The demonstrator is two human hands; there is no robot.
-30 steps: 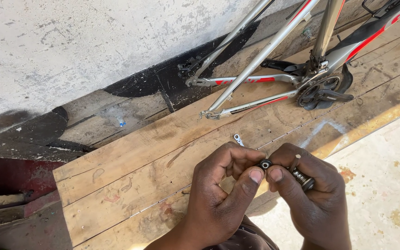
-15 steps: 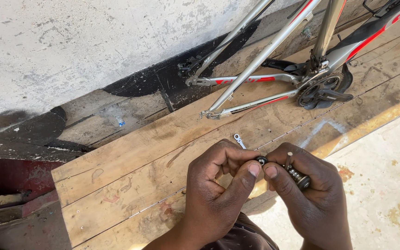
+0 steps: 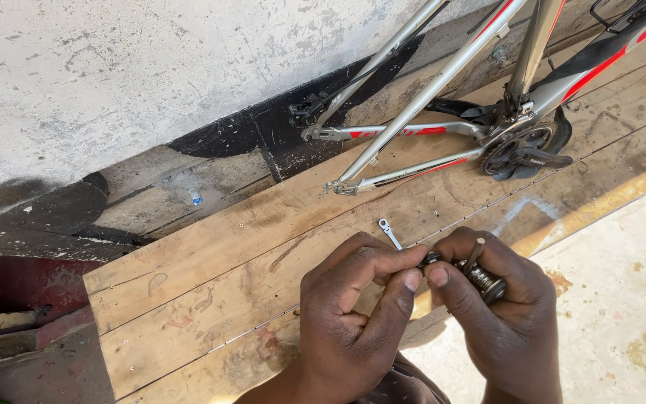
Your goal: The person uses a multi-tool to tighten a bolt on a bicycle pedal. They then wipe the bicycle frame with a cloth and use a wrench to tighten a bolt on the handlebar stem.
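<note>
My right hand [image 3: 502, 322] grips a small metal axle part with springy rings [image 3: 481, 278], its dark end poking past the fingers. My left hand [image 3: 353, 314] pinches the near end of that same part between thumb and forefinger, fingertips touching the right thumb. Both hands hover over a wooden plank platform [image 3: 211, 292]. A small silver wrench-like piece [image 3: 389, 230] lies on the planks just beyond my fingers.
A silver and red bicycle frame [image 3: 443, 82] without a rear wheel lies on the planks at the upper right, its crank and chainring [image 3: 521, 150] facing me. A rough white and black wall [image 3: 114, 82] runs behind. Concrete floor [image 3: 622, 299] lies to the right.
Both hands have stayed over the planks and shifted slightly; my left fingertips have closed tighter on the end of the metal part. The bicycle frame has not moved.
</note>
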